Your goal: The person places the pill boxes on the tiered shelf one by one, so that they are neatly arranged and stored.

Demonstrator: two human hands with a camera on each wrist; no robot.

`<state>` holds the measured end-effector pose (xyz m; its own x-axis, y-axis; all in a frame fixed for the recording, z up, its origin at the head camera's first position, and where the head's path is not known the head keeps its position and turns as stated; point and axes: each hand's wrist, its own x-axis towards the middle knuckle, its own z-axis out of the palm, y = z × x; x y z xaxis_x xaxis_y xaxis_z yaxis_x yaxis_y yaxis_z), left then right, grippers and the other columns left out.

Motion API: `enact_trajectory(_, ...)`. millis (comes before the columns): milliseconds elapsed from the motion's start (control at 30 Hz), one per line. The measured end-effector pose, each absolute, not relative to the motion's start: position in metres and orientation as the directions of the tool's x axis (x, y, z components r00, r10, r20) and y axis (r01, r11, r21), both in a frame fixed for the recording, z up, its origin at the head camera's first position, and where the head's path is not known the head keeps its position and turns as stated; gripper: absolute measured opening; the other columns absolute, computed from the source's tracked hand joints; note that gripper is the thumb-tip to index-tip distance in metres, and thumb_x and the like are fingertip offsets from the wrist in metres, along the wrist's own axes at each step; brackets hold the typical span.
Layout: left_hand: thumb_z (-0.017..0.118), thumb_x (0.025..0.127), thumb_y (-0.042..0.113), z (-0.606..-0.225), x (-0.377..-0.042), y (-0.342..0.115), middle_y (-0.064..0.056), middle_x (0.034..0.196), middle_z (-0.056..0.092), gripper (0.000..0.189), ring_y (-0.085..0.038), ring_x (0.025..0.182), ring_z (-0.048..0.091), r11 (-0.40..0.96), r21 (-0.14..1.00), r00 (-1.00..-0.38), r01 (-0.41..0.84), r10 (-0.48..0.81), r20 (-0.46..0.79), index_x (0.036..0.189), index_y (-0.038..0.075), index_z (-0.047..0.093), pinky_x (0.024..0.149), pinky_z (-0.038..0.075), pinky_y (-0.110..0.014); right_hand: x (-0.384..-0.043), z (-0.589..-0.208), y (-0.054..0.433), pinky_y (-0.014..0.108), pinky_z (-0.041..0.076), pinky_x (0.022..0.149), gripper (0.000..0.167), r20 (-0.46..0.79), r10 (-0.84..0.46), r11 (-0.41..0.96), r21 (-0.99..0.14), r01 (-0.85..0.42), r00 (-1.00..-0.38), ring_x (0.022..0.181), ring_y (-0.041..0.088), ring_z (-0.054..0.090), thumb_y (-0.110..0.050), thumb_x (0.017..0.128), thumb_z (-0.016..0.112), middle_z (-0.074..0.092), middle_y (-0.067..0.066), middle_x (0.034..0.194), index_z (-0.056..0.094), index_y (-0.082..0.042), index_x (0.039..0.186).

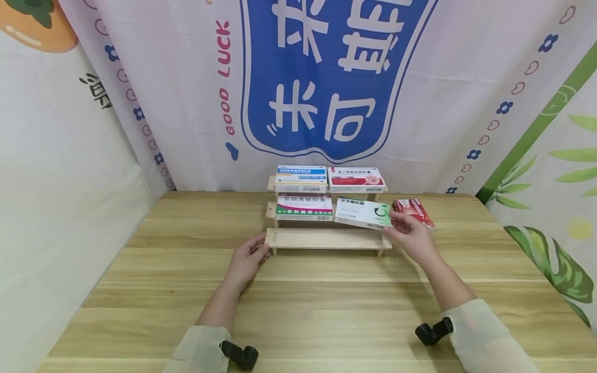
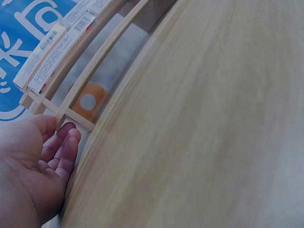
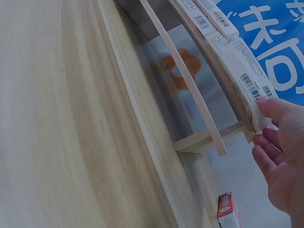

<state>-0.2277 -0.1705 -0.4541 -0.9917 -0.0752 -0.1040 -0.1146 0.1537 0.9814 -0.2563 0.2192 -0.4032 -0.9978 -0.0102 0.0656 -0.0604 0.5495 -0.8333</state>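
Observation:
A three-tier wooden display rack (image 1: 326, 239) stands toward the back of the table. At the left end of its lowest tier, my left hand (image 1: 246, 260) grips the corner between thumb and fingers. My right hand (image 1: 410, 235) pinches the right end of a white and green medicine box (image 1: 361, 212), which sits slightly askew on the middle tier. Left of it on that tier is a white, pink and green medicine box (image 1: 304, 206). In the right wrist view, the thumb lies against the box's barcode side (image 3: 237, 69). The lowest tier bears nothing.
The top tier carries a blue and white medicine box (image 1: 300, 178) and a red and white one (image 1: 356, 178). A red medicine box (image 1: 414, 212) lies on the table (image 1: 317, 316) right of the rack, behind my right hand. A printed curtain (image 1: 186, 103) hangs behind.

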Motion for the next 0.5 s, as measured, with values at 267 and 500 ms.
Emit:
enact_trajectory(267, 0.052, 0.100, 0.007, -0.451, -0.226, -0.170, -0.021, 0.117, 0.063, 0.041, -0.013, 0.093, 0.063, 0.162, 0.982, -0.994, -0.101, -0.065, -0.091, 0.141, 0.003, 0.049, 0.080, 0.054, -0.014, -0.265, -0.408, 0.214, 0.046, 0.043, 0.111, 0.059, 0.056, 0.045, 0.501, -0.865, -0.026, -0.997, 0.132, 0.035, 0.049, -0.040, 0.093, 0.065, 0.050, 0.016, 0.146, 0.051, -0.008, 0.141)
enact_trajectory(500, 0.053, 0.100, 0.007, -0.452, -0.226, -0.170, -0.021, 0.118, 0.063, 0.042, -0.013, 0.094, 0.064, 0.180, 0.978, -0.993, -0.109, -0.074, -0.097, 0.142, 0.003, 0.048, 0.081, 0.055, -0.016, -0.269, -0.411, 0.209, 0.044, 0.040, 0.115, 0.055, 0.063, 0.087, 0.429, -0.903, -0.019, -0.994, 0.134, 0.031, 0.047, -0.034, 0.095, 0.064, 0.051, 0.017, 0.145, 0.052, -0.005, 0.140)
